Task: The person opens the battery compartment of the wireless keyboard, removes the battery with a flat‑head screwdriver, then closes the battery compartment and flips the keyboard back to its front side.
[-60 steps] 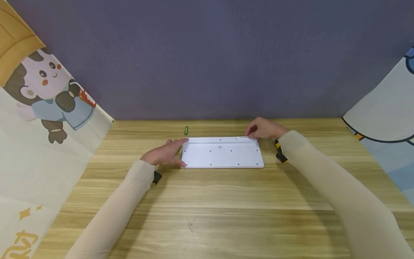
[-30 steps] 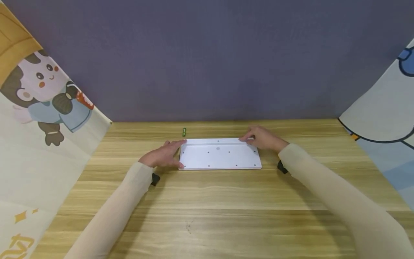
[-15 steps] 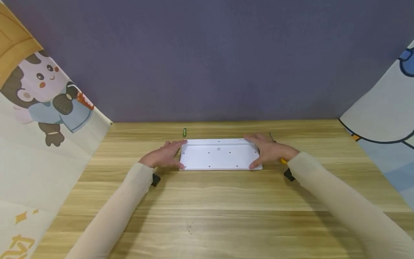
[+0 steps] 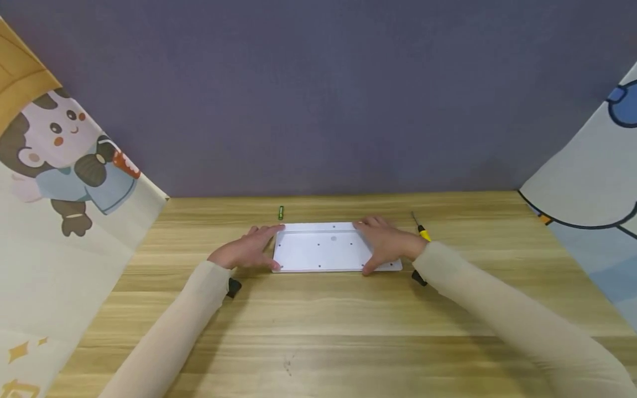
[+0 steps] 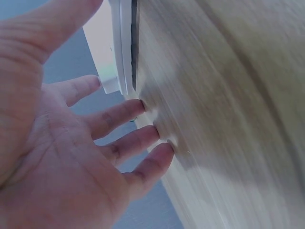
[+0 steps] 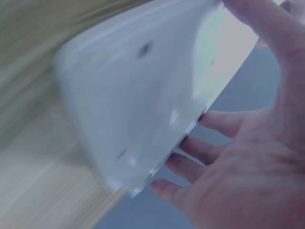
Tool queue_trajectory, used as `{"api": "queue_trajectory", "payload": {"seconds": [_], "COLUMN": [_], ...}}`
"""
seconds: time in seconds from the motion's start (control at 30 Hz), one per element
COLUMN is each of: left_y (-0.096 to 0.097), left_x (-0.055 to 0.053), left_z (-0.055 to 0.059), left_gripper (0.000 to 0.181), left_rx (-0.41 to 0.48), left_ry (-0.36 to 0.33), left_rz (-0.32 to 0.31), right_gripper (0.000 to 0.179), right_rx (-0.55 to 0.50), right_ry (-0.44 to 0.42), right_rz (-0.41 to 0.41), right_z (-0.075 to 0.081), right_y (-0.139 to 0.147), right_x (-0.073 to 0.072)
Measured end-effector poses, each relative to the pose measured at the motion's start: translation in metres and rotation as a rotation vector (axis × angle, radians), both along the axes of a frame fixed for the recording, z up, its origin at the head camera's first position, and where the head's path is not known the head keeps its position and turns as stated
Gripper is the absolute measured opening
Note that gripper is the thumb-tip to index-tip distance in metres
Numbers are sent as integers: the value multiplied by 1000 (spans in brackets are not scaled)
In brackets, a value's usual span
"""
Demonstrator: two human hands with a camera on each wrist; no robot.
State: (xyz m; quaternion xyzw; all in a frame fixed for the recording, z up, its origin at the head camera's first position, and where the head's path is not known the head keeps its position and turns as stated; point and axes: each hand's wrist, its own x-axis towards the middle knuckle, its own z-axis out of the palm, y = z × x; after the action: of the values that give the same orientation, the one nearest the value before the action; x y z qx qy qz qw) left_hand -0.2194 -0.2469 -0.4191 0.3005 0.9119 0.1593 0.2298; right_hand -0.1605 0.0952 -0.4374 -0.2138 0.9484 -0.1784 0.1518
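A white keyboard point(image 4: 308, 251) lies underside up on the wooden table, with small dark screws and a raised bar along its far edge. My left hand point(image 4: 246, 251) is at its left end, forefinger touching the far corner and thumb at the near corner. The left wrist view shows that hand's other fingers point(image 5: 131, 143) nearly straight, tips on the tabletop. My right hand point(image 4: 388, 243) spans the keyboard right of its middle, gripping between the thumb on the near edge and the fingers over the far edge. The right wrist view shows the keyboard's corner point(image 6: 124, 95), blurred.
A small green battery point(image 4: 281, 213) lies behind the keyboard's left end. A screwdriver point(image 4: 423, 231) with a yellow and black handle lies to the right, partly hidden by the right wrist. A dark wall panel point(image 4: 318, 110) rises behind the wooden table point(image 4: 318, 342).
My right hand has left the far right corner and spread across the keyboard from edge to edge, then shifted left. More of the screwdriver shows. The left hand stays at the left end.
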Motion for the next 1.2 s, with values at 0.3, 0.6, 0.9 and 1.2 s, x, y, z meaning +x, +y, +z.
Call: {"api": "queue_trajectory", "payload": {"seconds": [0.3,0.6,0.9,1.2], "left_y": [-8,-21,-26,-27], "left_x": [4,0,-5,-5], "left_z": [-1,-1,-2,-5], "left_gripper": [103,113,108,106], "left_rx": [5,-36,-106,-137], "left_ry": [-5,38,102,106], "left_rz": [11,32,3,13], "right_gripper": [122,122,122,117], "right_rx": [40,24,45,58], "right_ry": [-38,-12,-3,73], "right_rz": [52,99,96,103], "right_z": [3,2,6,2], "right_y": [-59,-92,-107,-116], "right_x": [-16,-29,-35,-37]}}
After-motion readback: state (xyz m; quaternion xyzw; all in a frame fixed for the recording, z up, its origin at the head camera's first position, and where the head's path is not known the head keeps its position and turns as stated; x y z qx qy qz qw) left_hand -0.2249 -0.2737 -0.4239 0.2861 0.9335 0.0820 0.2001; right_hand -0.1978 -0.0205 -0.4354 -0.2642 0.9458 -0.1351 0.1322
